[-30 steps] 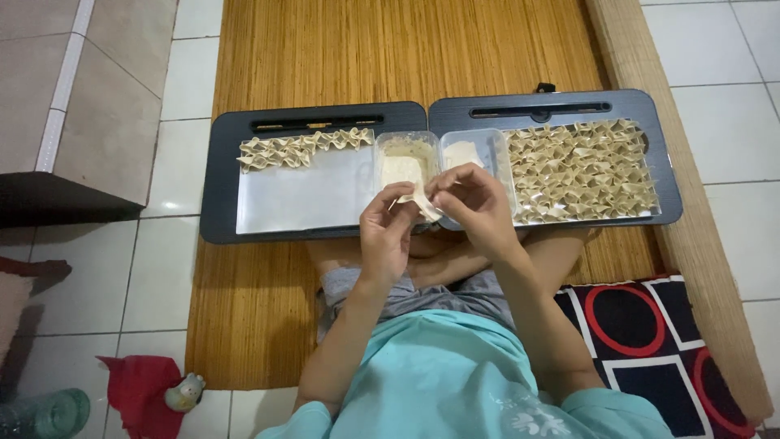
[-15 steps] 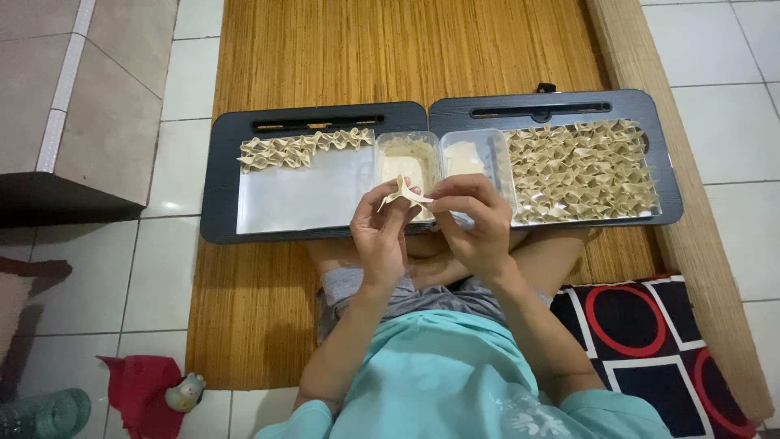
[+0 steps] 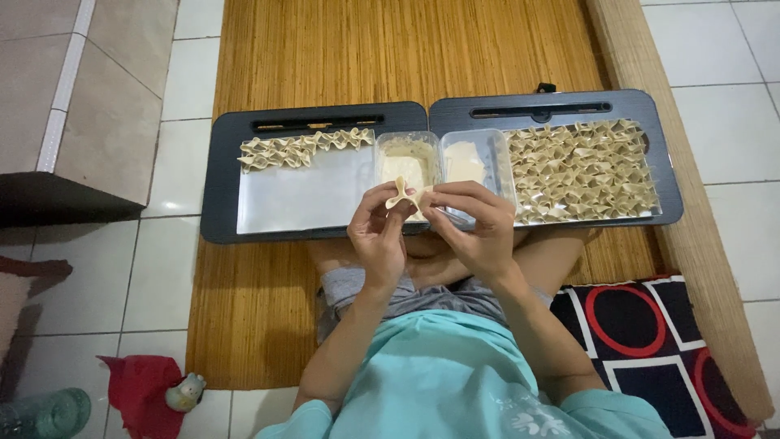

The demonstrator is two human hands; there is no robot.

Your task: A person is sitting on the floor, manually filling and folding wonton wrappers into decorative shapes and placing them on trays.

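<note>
Two hands, left hand [image 3: 378, 236] and right hand [image 3: 475, 228], are clamped on one folded dumpling wrapper [image 3: 404, 195], held above the filling tub [image 3: 409, 162] (near the body). Thin dough could be torn if pinched harder, or filling squeezed out.
</note>
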